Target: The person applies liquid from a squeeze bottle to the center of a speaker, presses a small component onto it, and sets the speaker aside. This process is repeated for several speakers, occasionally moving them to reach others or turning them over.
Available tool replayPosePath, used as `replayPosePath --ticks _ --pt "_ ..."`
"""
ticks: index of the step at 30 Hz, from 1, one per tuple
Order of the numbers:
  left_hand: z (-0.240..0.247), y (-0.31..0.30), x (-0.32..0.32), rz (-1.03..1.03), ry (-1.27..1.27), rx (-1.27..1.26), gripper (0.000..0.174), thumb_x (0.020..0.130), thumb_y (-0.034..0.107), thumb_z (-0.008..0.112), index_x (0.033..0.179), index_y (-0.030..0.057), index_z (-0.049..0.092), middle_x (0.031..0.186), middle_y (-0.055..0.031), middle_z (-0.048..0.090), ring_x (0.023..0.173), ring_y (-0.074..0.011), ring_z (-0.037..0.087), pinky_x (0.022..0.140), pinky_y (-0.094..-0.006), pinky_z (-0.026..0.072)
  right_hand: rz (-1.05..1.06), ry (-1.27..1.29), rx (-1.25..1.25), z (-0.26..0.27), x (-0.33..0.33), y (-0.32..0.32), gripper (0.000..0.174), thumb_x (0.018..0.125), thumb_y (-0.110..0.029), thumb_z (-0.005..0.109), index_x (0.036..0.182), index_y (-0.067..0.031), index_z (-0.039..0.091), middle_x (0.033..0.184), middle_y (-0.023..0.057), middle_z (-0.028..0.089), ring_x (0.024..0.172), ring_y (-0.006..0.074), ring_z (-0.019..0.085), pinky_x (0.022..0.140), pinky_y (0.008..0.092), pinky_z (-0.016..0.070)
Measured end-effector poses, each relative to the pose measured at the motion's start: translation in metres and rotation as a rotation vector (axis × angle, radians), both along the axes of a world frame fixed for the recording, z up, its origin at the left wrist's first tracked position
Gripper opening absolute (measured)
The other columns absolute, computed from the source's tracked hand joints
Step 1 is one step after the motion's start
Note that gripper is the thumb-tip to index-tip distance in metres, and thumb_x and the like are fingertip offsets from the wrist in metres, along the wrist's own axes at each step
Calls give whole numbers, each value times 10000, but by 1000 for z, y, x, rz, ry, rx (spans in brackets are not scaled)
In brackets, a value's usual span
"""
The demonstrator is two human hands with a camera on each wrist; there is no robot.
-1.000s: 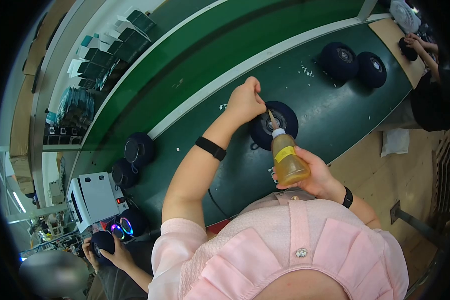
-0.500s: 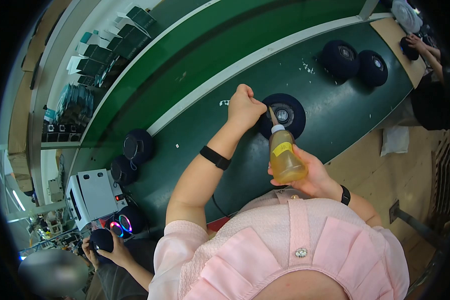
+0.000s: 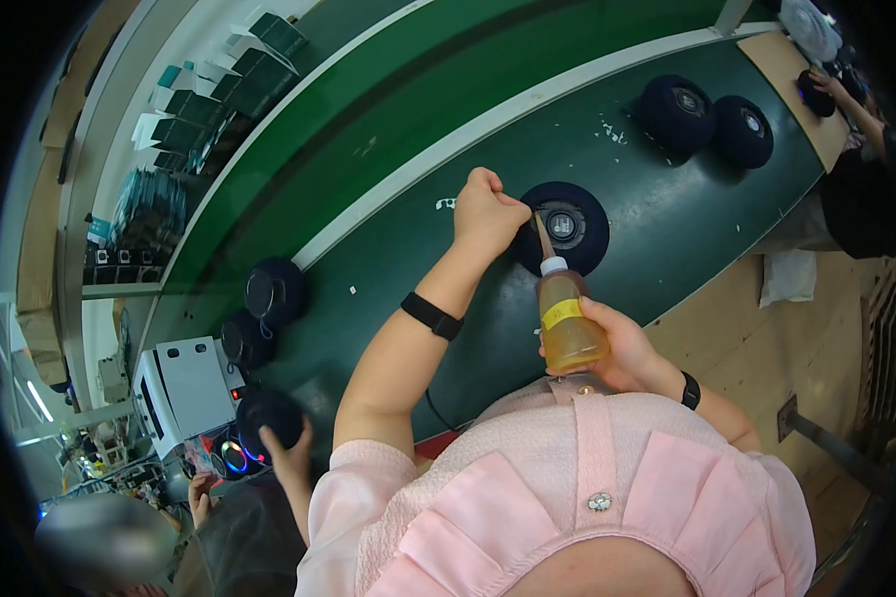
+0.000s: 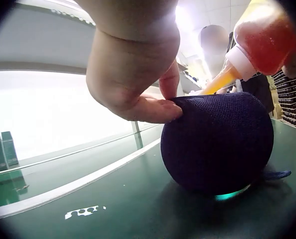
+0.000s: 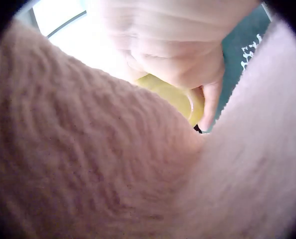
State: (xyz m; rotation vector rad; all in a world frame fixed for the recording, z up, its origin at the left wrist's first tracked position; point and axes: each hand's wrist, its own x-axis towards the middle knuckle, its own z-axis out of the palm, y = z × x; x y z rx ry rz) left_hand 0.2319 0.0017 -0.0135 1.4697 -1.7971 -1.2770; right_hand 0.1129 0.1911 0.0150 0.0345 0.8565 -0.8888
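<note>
A round speaker (image 3: 589,214) covered in dark blue fabric lies on the green table with its round labelled end up. My left hand (image 3: 486,214) pinches the fabric at its upper edge, where the fingertips (image 4: 169,110) show in the left wrist view. Tilted toward that edge, a squeeze bottle (image 3: 573,333) of yellowish liquid with a yellow label is gripped by my right hand (image 3: 622,350). Its tapered nozzle (image 3: 545,239) points down at the rim beside my left fingers. In the right wrist view, pink cloth hides most of the bottle.
Two dark speakers (image 3: 675,114) stand farther right, and two more (image 3: 274,289) at the left near a white box (image 3: 191,393). White scraps (image 3: 612,134) dot the table. Other people's hands (image 3: 291,463) handle speakers at the lower left and far right.
The speaker and my left hand have shifted slightly right. The bottle has moved a little and is turned differently in my right hand. At lower left, a person has moved a speaker toward the lit ones.
</note>
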Motion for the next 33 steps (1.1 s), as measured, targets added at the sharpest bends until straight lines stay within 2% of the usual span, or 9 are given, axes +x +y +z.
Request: replayPosePath --ticks 15,17,20,24,26,27,28,30,33 --pt "-3 0 0 4 -9 -15 348 614 -54 627 826 41 368 614 -95 593 517 -123 549 450 -245 435 -52 -32 -25 14 -14 1 436 927 -384 383 1183 -34 433 1027 159 569 920 297 598 769 468 502" --pt "-2 -1 0 23 -60 20 338 588 33 666 825 33 425 633 -79 624 617 -187 618 580 -291 475 -34 12 -33 10 -14 1 472 922 -400 357 1203 -27 424 1030 174 575 909 291 610 735 459 529" --pt "-1 0 -2 19 -18 -29 328 617 -46 625 808 43 373 612 -86 597 519 -119 550 458 -242 439 -57 59 -35 4 -10 2 471 918 -393 375 1197 -17 424 1033 169 574 903 282 610 731 462 521" --pt "1 4 -3 15 -51 -48 325 619 -34 630 817 41 384 618 -80 601 537 -116 555 468 -240 444 -154 111 -63 -1 -18 10 446 912 -357 415 1187 -7 429 1041 164 570 905 273 609 755 438 510" --pt "5 10 -3 -47 -142 -150 328 646 -9 664 832 44 399 650 -71 603 557 -111 557 496 -237 453 -162 308 -205 -2 -22 17 433 897 -318 460 1193 -3 433 1047 142 567 936 254 596 789 387 496" --pt "4 12 -3 -46 -137 -153 328 646 -9 664 832 44 399 650 -71 603 557 -111 557 496 -237 453 -181 285 -225 4 -27 19 422 867 -209 545 1204 18 433 1074 84 553 981 152 538 889 308 424" --pt "1 14 -2 -21 -28 -106 328 666 3 676 848 44 406 706 -74 600 601 -112 563 524 -236 460 -181 291 -229 -1 -29 23 422 867 -209 545 1204 18 433 1074 84 553 981 152 538 889 308 424" --pt "-6 20 3 6 86 -65 327 686 16 687 864 43 414 761 -77 597 644 -113 568 552 -236 467 -230 607 -540 -16 -34 26 451 839 -166 592 1213 27 428 1112 88 540 1013 151 527 901 305 415" --pt "-23 37 26 131 253 -169 335 718 23 686 914 37 414 886 -89 558 742 -122 557 627 -250 481 -229 725 -661 -18 -43 22 509 785 -129 656 1216 23 432 1143 89 532 1045 162 515 919 303 402"
